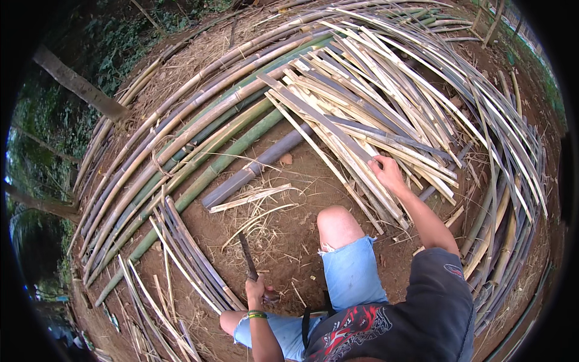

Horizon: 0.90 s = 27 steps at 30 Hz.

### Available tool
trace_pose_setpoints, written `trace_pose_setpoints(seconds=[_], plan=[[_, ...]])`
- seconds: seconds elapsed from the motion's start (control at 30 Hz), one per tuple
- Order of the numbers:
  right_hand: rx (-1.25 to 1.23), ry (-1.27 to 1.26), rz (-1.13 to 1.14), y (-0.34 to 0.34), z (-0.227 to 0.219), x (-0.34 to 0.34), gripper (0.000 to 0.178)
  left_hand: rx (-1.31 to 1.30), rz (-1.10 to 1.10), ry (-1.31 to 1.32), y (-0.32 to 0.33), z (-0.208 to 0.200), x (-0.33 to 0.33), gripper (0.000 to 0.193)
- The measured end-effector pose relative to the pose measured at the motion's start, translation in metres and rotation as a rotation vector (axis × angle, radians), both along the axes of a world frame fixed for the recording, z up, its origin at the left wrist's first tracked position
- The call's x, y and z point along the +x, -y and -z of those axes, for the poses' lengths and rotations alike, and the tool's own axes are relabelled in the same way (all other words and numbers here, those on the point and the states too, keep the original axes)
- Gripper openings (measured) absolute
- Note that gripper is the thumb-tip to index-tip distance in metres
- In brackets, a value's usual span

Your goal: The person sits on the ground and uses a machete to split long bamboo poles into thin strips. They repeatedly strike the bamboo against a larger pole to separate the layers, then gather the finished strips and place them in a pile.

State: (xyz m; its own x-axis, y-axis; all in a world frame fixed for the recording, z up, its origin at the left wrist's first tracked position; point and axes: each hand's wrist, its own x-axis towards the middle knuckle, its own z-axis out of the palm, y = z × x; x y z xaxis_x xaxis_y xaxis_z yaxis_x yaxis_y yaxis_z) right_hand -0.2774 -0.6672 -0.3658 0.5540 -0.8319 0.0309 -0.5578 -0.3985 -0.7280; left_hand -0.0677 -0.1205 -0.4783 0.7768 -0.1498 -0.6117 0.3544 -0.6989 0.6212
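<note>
Gripping a long dark blade (248, 256) by its handle end, my left hand (256, 289) is closed in a fist, low and near my left knee, with the blade pointing away from me. My right hand (389, 174) reaches farther out, fingers bent and nearly closed, pinching the near end of a grey-brown bamboo strip (322, 119). That strip slants away to the upper left, on top of a big heap of split bamboo (386, 99), its pale inner faces mostly showing. A green and yellow wristband (257, 314) circles my left wrist. My bare right knee and the blue denim shorts (351, 268) sit between my hands, over brown soil (289, 235). Ahead of the blade, thin shavings (259, 224) and a pale split piece (250, 198) lie on the ground, just beside a thick grey bamboo length (259, 165). To the left of the blade, more narrow strips (193, 250) lie in a loose bundle. Beyond, long bamboo poles (226, 145), some green, some tan, run side by side in a broad curve. Farther left, a tree trunk (81, 84) leans before dark green foliage (114, 45).
</note>
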Motion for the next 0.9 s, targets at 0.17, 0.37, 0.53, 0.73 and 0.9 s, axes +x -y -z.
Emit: trace_pose_setpoints(seconds=[0.17,0.37,0.53,0.73,0.9], plan=[[-0.123,0.219,-0.195,-0.049,-0.088,0.067,0.045,-0.444,-0.228,0.104,0.026,-0.034,-0.026,0.062],[-0.116,0.349,-0.657,-0.149,-0.144,0.178,0.031,-0.716,-0.357,-0.002,0.006,-0.105,-0.033,0.07],[-0.012,0.439,-0.936,-0.252,-0.103,0.249,0.031,-0.575,-0.304,0.047,-0.013,-0.155,-0.03,0.071],[0.071,0.324,-1.241,-0.343,-0.014,0.276,0.026,-0.634,-0.385,0.117,-0.017,-0.173,-0.022,0.075],[0.206,0.277,-1.356,-0.387,0.031,0.277,0.026,-0.707,-0.522,0.209,-0.021,-0.151,-0.025,0.062]])
